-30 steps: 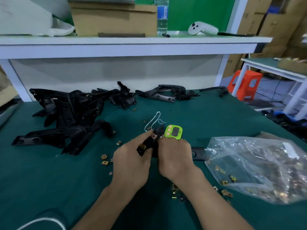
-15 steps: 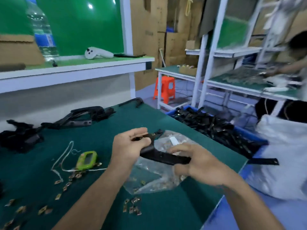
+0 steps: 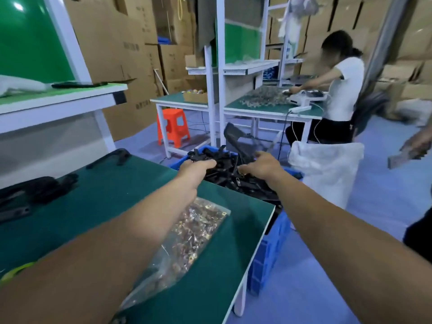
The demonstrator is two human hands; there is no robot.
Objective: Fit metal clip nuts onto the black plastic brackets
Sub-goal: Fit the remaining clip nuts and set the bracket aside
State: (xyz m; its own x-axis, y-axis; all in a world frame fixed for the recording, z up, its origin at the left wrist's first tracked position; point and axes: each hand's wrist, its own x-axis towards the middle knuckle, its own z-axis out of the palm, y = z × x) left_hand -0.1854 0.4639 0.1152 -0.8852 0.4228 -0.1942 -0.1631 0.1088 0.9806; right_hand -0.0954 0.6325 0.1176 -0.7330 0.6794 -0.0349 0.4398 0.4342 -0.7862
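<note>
Black plastic brackets fill a blue crate on the floor, hard against the far corner of the green worktop, as a person reaches both arms out over it. Nearer the person than the crate, a clear bag of metal clip nuts lies flat on the worktop under the left forearm. Over the crate's near edge, the left hand hangs with fingers curled; whether it grips a part cannot be told. The right hand rests knuckles-up on the heap at the crate's middle, and its hold is equally unclear. One long bracket stands tilted above the crate's far side, just beyond the right hand. The brackets look light, stiff and angular, likely to snag on one another in the tangle; a firm hold around the middle of the long arm seems best. The nuts appear small, springy and easily dropped, calling for a fingertip pinch.
</note>
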